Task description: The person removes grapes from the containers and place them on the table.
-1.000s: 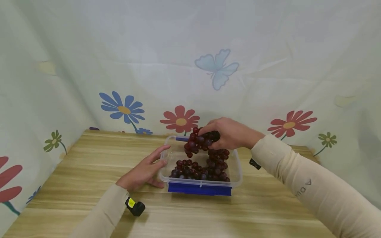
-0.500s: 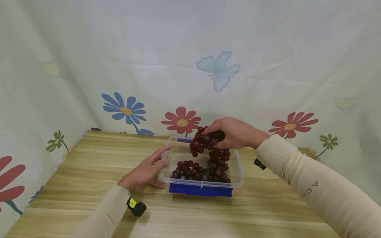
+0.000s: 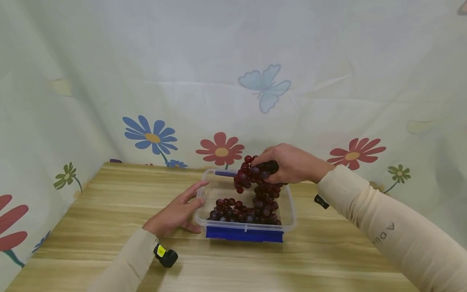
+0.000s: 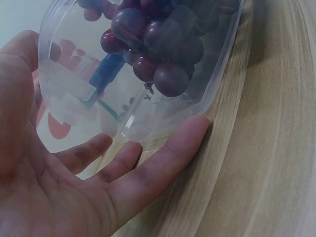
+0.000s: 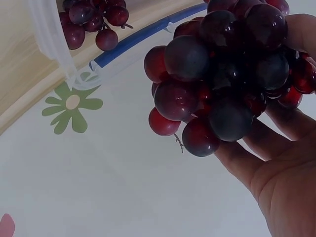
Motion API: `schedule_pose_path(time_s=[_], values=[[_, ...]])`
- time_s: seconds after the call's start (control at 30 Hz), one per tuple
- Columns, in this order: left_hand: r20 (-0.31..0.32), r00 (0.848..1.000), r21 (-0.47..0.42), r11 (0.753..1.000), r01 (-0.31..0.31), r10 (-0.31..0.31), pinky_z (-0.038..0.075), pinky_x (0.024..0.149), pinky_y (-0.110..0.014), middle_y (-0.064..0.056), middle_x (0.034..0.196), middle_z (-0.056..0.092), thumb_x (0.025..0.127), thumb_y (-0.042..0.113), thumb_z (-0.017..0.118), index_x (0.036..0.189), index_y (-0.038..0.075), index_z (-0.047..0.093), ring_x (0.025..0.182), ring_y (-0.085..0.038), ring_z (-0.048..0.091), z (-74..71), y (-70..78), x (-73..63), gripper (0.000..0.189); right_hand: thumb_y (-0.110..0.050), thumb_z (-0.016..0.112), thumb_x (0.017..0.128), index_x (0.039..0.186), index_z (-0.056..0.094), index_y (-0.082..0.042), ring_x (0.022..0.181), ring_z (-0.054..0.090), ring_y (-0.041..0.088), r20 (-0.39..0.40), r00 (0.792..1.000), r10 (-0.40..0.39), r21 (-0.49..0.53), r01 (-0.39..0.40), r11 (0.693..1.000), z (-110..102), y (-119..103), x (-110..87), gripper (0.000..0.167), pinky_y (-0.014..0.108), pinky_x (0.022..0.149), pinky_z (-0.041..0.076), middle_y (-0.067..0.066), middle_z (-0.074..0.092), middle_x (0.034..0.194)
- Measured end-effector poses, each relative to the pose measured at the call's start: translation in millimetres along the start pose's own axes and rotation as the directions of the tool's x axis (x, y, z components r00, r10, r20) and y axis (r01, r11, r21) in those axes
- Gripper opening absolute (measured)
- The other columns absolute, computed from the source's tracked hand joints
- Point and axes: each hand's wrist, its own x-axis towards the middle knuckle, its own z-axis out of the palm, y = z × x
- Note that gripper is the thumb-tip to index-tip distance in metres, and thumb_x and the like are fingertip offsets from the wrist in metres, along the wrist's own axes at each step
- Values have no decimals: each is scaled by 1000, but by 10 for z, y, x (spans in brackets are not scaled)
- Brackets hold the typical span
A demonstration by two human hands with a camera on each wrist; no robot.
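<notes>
A bunch of dark red grapes (image 3: 243, 177) hangs over the back of a clear plastic food container (image 3: 292, 207). My right hand (image 3: 290, 164) grips it from above; in the right wrist view the fingers (image 5: 284, 143) lie along one side of the grapes (image 5: 197, 94). More grapes (image 3: 233, 211) lie inside the container along its front and right side. My left hand (image 3: 178, 211) rests at the container's left wall, thumb up by the rim. The left wrist view shows its extended fingers (image 4: 158, 168) spread along the wall, low near the tabletop.
The container stands on a wood-grain table (image 3: 127, 194), a blue latch flap (image 3: 244, 234) hanging at its front and a blue latch (image 3: 225, 173) at its back. Behind the table hangs a white cloth (image 3: 189, 89) printed with flowers and a butterfly. No lid is in view.
My right hand has moved slightly to the right with the grapes, still above the back of the container. My left hand keeps its place at the left wall.
</notes>
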Motion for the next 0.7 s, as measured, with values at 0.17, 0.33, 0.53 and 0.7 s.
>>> schedule_pose_path(time_s=[0.17, 0.33, 0.53, 0.7], values=[[-3, 1000, -2, 1000, 6, -6, 65, 74, -59, -14, 173, 13, 109, 31, 54, 160, 49, 29, 120, -41, 61, -6, -8, -14, 59, -16, 82, 86, 133, 72, -19, 126, 66, 25, 0, 1000, 4, 4, -4, 1000, -12, 27, -25, 48, 47, 108, 57, 4, 71, 135], [-1, 1000, 3, 1000, 4, -4, 65, 74, -59, -14, 173, 13, 109, 30, 53, 158, 51, 31, 123, -42, 60, -1, 1, -12, 57, -15, 81, 86, 131, 73, -19, 119, 68, 23, -14, 1000, -7, 2, 7, 1000, -39, 62, -68, 47, 45, 103, 60, 3, 73, 131], [-1, 1000, 13, 1000, 4, -4, 65, 73, -59, -13, 174, 12, 109, 29, 52, 159, 50, 30, 128, -44, 57, 0, 25, -6, 58, -13, 81, 85, 130, 74, -19, 114, 68, 21, -35, 999, -15, 1, 15, 1000, -76, 115, -124, 46, 42, 98, 61, 2, 73, 128], [1, 1000, 13, 1000, 6, -6, 65, 74, -59, -13, 174, 13, 109, 30, 53, 157, 51, 31, 128, -44, 56, -3, 29, -13, 57, -11, 80, 85, 130, 74, -20, 114, 67, 21, -33, 999, 5, 1, -5, 1000, -97, 155, -165, 46, 41, 96, 61, 2, 73, 128]])
